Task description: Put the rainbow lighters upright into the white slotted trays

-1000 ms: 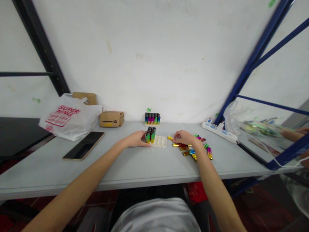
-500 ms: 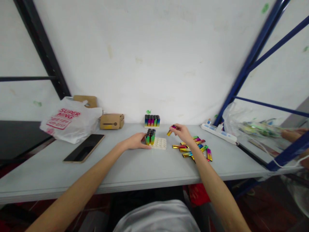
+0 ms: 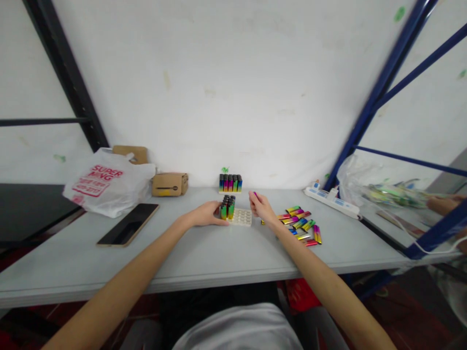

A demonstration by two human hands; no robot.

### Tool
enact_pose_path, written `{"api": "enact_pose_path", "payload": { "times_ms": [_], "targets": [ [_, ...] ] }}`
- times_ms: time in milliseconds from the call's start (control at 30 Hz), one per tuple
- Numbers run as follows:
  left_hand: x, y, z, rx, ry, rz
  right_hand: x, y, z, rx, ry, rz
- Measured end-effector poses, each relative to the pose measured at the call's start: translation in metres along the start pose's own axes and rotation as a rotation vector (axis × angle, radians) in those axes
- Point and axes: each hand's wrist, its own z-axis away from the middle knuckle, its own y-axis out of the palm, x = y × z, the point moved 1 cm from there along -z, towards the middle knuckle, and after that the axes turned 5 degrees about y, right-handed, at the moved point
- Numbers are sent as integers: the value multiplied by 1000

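Observation:
My left hand [image 3: 209,214] is curled round the left end of a white tray [image 3: 243,218] with round holes, thumb in front and fingers at the side of the upright lighters. Those lighters [image 3: 227,208], green and gold with black tops, fill the tray's left part; holes show on its right. Just right of the tray, my right hand [image 3: 260,205] is closed on a lighter [image 3: 256,195]; only its purple end shows, the rest being hidden by the fingers. Several shiny multicoloured lighters [image 3: 299,223] lie loosely piled beside my right forearm, which hides some.
Behind, a full tray of lighters [image 3: 230,183] stands by the wall. To the left are a phone [image 3: 128,224], a plastic bag [image 3: 109,182] and a cardboard box [image 3: 170,184]. A power strip [image 3: 332,201] lies right, near a blue frame [image 3: 359,124]. Another person's hand [image 3: 443,204] is beyond it.
My right hand has moved left and slightly down toward the tray with the lighter, turning so that its fingers cover most of it. My left hand has stayed at the tray.

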Motion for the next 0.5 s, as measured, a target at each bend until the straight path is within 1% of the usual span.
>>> {"api": "enact_pose_path", "payload": {
  "times_ms": [100, 167, 233, 400, 500],
  "targets": [
    [0, 0, 0, 5, 3, 24, -6, 4, -1, -142, -65, 261],
    [0, 0, 0, 3, -1, 49, -8, 5, -1, -196, -118, 376],
    [-1, 0, 0, 3, -6, 63, -9, 6, -1, -207, -151, 423],
    [-2, 0, 1, 2, -11, 66, -6, 4, 2, -220, -223, 456],
    [-1, 1, 0, 6, -3, 73, -4, 3, 4, -176, -264, 465]
  ]
}}
